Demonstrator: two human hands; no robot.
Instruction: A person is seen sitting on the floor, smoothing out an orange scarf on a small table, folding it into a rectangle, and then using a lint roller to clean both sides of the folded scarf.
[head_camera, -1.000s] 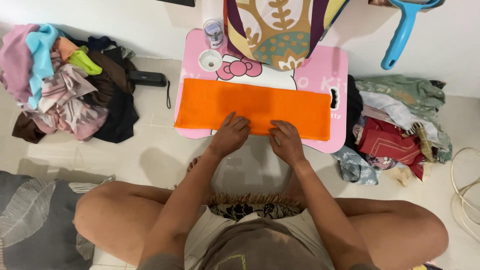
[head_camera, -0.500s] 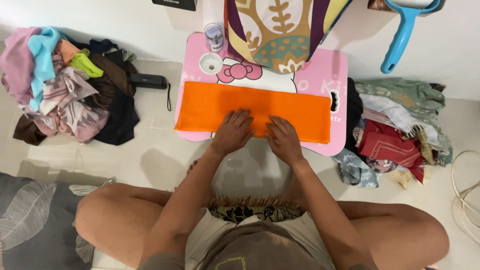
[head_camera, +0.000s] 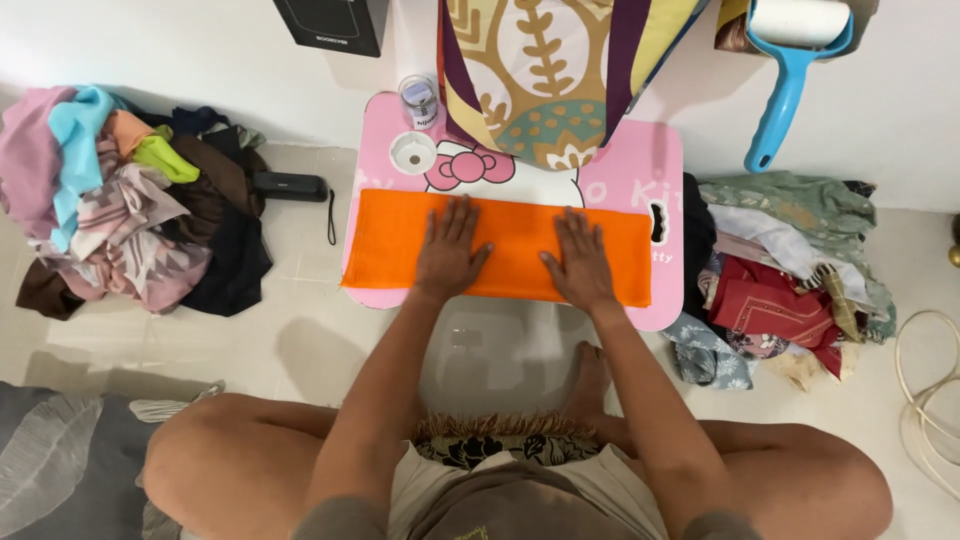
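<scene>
Orange folded cloth strip (head_camera: 500, 247) lay flat lengthwise across the near half of the pink cartoon-printed low folding surface (head_camera: 650, 150), long edges parallel to the near edge, likely so it could be flattened. Left hand (head_camera: 447, 252) and right hand (head_camera: 577, 258) both rested palm-down on the cloth, apart from each other, fingers (head_camera: 462, 215) spread and pressed flat, gripping nothing; looked like weight put down to hold the folds in place. Small clear lidded jar (head_camera: 418, 100) and white round cap (head_camera: 412, 152) sat at the far left corner, off the cloth. Patterned hanging fabric (head_camera: 545, 75) draped over the far edge. Heap of mixed clothes (head_camera: 120, 195) lay on the floor to the left, another pile of folded-looking garments (head_camera: 790, 260) to the right. Blue-handled lint roller (head_camera: 785, 70) leaned on the wall.
</scene>
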